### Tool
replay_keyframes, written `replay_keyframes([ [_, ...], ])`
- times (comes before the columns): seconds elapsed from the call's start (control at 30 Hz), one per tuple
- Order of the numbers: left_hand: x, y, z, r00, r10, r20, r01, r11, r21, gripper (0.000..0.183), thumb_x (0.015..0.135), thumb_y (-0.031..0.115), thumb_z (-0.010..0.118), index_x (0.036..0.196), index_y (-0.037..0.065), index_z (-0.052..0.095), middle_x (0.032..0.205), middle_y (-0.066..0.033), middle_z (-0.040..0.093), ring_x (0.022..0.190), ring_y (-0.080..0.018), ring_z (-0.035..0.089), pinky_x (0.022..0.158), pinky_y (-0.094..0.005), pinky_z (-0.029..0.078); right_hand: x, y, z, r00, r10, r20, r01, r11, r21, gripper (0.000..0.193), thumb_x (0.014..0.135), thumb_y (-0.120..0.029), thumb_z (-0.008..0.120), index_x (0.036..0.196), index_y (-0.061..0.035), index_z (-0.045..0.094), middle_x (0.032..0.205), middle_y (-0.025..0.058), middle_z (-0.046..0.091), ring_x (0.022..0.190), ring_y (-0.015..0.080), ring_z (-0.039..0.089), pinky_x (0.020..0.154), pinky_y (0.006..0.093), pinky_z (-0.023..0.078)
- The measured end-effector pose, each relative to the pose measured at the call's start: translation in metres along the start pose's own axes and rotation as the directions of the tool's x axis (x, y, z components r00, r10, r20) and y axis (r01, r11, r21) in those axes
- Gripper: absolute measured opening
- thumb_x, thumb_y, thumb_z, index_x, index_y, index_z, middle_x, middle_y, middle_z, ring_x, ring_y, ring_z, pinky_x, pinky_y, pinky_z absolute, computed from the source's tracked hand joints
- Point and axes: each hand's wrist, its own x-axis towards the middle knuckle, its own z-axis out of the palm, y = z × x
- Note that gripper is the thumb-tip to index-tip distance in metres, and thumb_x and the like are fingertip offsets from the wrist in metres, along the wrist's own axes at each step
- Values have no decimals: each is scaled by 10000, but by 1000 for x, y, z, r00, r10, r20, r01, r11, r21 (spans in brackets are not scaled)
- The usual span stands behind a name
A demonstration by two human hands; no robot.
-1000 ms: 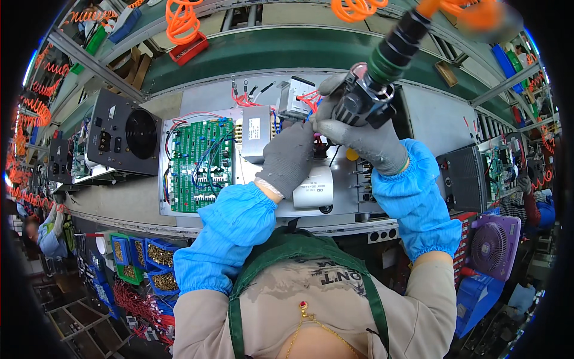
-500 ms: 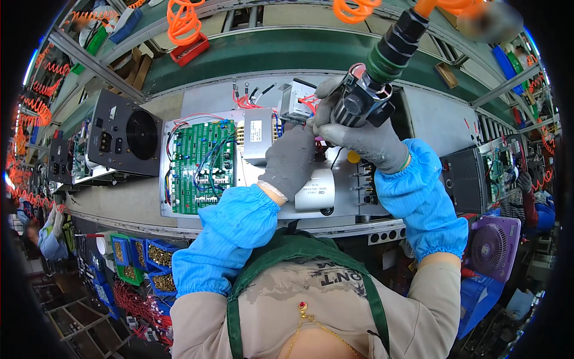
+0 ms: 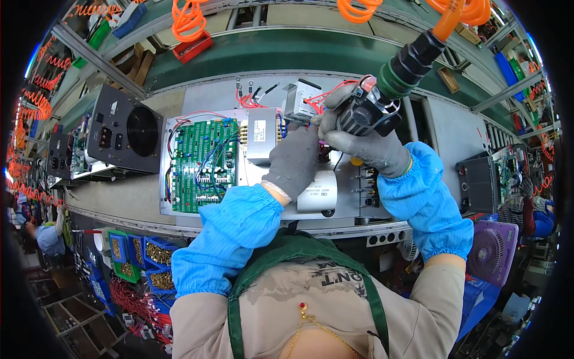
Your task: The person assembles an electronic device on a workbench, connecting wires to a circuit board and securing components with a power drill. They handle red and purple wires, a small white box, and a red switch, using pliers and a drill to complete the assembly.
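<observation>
My right hand (image 3: 373,149), in a grey glove, grips a black pneumatic driver (image 3: 362,116) with a green-and-black coupling and an orange hose. The tool's front end points left, toward a small silver metal box (image 3: 301,100) with red wires. My left hand (image 3: 294,157), also gloved, has its fingers curled close to that front end; what they hold is hidden. Both hands are over an open metal chassis (image 3: 251,200). In it are a green circuit board (image 3: 200,164), a grey boxy component (image 3: 260,140) left of my left hand, and a white cylinder (image 3: 318,194) below it.
At left stands a black housing with a round fan grille (image 3: 142,131). Blue bins (image 3: 160,254) of small brass-coloured parts sit below the bench. A purple fan (image 3: 490,254) is at lower right. Beyond the bench runs a green conveyor (image 3: 269,57); orange coiled hoses (image 3: 188,24) hang above.
The driver and my right hand have shifted a little to the right. My left hand has moved slightly right and stays curled near the tool's front end.
</observation>
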Motion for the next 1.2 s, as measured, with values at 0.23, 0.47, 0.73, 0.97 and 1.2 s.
replay_keyframes([
  [0.23,-13,1,-10,991,57,-120,-70,992,-105,348,777,95,614,1098,28,500,979,-210,569,831,-364,621,667,-433,515,-6,-13,5,982,-104,-157,115,992,61,475,677,18,711,1126,-12,558,862,37,628,765,92,591,703,247,501],
  [0.47,-83,-38,-29,974,113,-194,-183,901,-394,385,835,112,587,1198,57,468,1116,-172,576,925,-366,605,770,-409,508,-28,-54,53,929,-263,-261,274,962,5,515,758,-85,646,1205,-29,398,687,71,536,605,171,564,672,380,513],
  [0.73,-85,-53,0,984,134,117,-43,819,-572,626,887,313,553,1311,-38,254,1028,-197,591,864,-376,616,738,-432,498,-2,0,92,856,-312,-411,284,950,-129,369,742,113,600,1081,14,492,866,92,602,788,150,624,753,313,529],
  [0.97,-80,-62,6,970,198,140,-71,785,-615,559,888,396,531,1192,-37,348,1074,-235,528,882,-395,601,740,-466,494,6,22,86,818,-351,-455,302,936,-179,468,725,113,629,1153,22,462,865,111,627,808,168,634,777,333,536],
  [1.2,-79,-65,9,963,246,109,-146,818,-557,722,894,407,523,1389,-14,207,1143,-216,535,880,-359,616,746,-432,499,5,29,92,831,-289,-476,127,931,-343,471,729,125,624,1152,14,449,889,101,614,835,141,620,742,278,524],
])
